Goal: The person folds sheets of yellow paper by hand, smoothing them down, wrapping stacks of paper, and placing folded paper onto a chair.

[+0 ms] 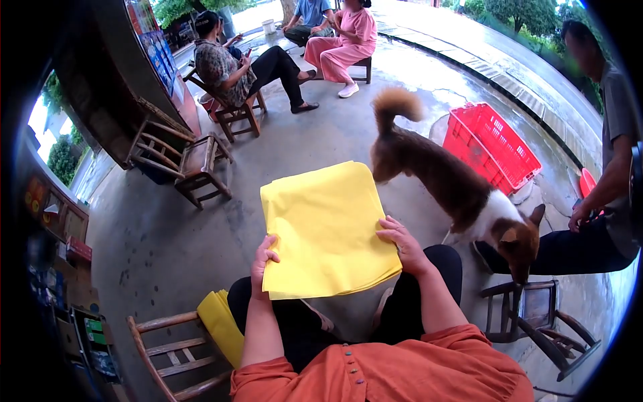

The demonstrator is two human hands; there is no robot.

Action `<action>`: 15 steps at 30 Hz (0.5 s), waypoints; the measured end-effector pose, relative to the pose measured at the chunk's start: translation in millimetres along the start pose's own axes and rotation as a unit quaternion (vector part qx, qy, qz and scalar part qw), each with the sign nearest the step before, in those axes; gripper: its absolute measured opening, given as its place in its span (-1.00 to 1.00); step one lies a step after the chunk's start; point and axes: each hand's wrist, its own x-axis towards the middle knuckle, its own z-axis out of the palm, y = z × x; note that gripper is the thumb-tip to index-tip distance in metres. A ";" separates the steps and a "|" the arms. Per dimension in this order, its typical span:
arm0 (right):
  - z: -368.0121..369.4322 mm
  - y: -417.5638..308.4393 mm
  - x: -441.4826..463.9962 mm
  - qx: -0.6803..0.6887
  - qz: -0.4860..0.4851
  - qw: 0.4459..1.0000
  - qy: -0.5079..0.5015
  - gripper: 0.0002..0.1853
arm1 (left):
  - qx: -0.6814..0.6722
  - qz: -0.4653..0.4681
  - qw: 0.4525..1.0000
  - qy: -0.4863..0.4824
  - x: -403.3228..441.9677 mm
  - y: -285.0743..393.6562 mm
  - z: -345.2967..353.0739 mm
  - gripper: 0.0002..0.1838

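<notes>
A stack of yellow sheets [328, 231], cloth or paper, is held up in front of me above my knees. My left hand [263, 264] grips its left edge, thumb on top and the other fingers mostly hidden beneath. On the opposite edge, my right hand [403, 244] holds the stack with its fingers over the side. Several layers show along the lower right corner. More folded yellow sheets [221, 325] lie on the wooden chair [177, 355] at my left.
A brown and white dog [455, 177] stands close on my right, near a red plastic crate [492, 147] and a small wooden chair [542, 318]. One person [609, 147] sits at the far right; several others sit ahead. Another wooden chair [201, 161] stands front left.
</notes>
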 end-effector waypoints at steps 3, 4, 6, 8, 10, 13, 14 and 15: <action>-3.0 18.8 13.8 0.020 0.025 0.999 0.036 -0.69 | 0.112 0.048 0.992 0.000 -6.9 -2.0 10.9 -0.77; -5.4 24.9 19.0 0.064 0.100 0.992 0.049 -0.71 | 0.110 0.050 0.993 -0.001 -5.3 -2.6 9.1 -0.77; -7.0 24.5 42.6 0.072 0.142 0.984 0.075 -0.69 | 0.073 0.002 0.997 0.038 -3.9 -4.4 4.3 -0.72; -7.8 14.9 72.0 0.056 0.175 0.982 0.050 -0.69 | 0.094 0.033 0.995 0.014 -8.5 -6.1 7.5 -0.71; -8.3 2.8 98.5 -0.033 0.209 0.977 0.032 -0.65 | 0.117 0.068 0.991 -0.010 -8.9 -6.0 10.7 -0.69; -3.3 -2.7 125.8 -0.194 0.250 0.949 -0.011 -0.54 | 0.161 0.081 0.984 -0.005 -4.4 -10.9 3.2 -0.69; -1.7 -2.9 131.3 -0.267 0.256 0.929 -0.036 -0.48 | 0.159 0.082 0.984 -0.005 -6.2 -8.5 8.0 -0.69; -1.1 -5.4 136.5 -0.269 0.254 0.928 -0.037 -0.48 | 0.140 0.069 0.988 0.007 -9.9 -4.8 18.4 -0.70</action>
